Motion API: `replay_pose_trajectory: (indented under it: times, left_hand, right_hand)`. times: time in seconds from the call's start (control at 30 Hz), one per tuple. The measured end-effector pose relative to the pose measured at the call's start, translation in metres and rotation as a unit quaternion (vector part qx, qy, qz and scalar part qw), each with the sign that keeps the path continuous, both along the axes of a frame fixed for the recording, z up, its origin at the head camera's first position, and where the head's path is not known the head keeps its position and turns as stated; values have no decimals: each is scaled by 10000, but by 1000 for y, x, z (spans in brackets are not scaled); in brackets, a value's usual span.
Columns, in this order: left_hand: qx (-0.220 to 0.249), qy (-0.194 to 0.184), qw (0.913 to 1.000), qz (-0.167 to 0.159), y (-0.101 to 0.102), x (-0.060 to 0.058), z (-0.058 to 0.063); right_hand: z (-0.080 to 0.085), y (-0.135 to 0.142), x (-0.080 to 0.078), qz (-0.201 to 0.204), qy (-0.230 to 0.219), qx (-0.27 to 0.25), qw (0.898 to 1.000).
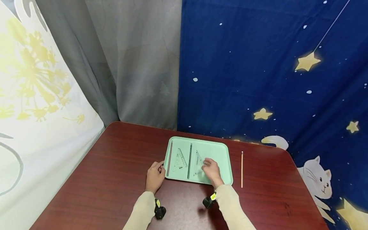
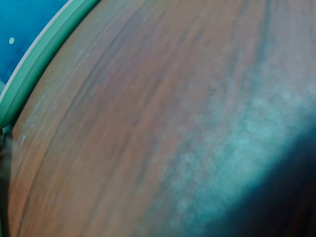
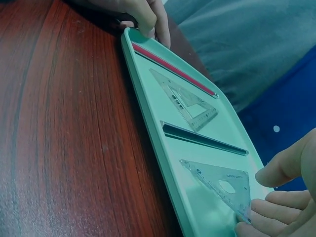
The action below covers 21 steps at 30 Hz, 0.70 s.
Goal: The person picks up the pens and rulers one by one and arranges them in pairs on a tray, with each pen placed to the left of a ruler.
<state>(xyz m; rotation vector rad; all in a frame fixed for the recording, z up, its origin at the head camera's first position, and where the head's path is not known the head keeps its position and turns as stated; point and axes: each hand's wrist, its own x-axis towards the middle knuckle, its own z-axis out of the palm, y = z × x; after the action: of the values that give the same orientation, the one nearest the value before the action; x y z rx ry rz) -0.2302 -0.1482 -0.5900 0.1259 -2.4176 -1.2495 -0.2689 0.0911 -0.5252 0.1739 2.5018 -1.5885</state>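
A mint-green tray (image 1: 178,174) lies on the table. In it, from left to right, are a red pencil (image 1: 170,156), a clear set square (image 3: 210,116), a dark pencil (image 1: 189,160) and another clear set square (image 3: 217,173). My left hand (image 1: 155,176) grips the tray's left rim near the front corner; its fingers (image 3: 160,27) show there in the right wrist view. Over the tray's right half is my right hand (image 1: 212,171), thumb and fingers spread apart, fingertips right at the edge of the right set square.
A plain wooden pencil (image 1: 242,169) lies on the dark red table (image 1: 123,166), right of the tray. Behind the table hang a grey curtain (image 1: 146,64) and a blue one (image 1: 244,64) with stars. A white patterned cloth (image 1: 43,111) borders the left side.
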Motion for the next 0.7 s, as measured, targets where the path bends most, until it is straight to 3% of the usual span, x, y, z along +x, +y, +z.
replay_pose_trajectory:
  times: [0.7]
  left_hand:
    - [-31, -38, 10000, 69, 1, 1, 1]
  right_hand:
    - [1, 12, 3, 29, 23, 14, 10000]
